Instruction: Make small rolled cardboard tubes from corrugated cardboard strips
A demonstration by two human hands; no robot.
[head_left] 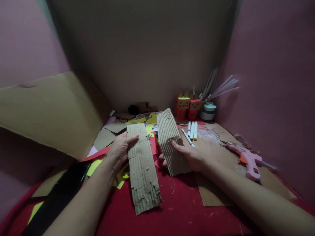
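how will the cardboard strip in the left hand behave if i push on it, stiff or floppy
The cardboard strip is probably light for its size: it is thin, and the left hand alone holds it. It looks fairly stiff lengthwise, as ridges run that way. Its torn, ragged lower end would likely crumple or shed bits.

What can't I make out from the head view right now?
Head view:
Left hand: fingertips other than the thumb's hidden behind the long tan corrugated cardboard strip.
Shorter tan corrugated cardboard piece: back face turned away.
Glossy black object: cut off by the bottom edge.
Small brown cardboard box: markings too small and dim.
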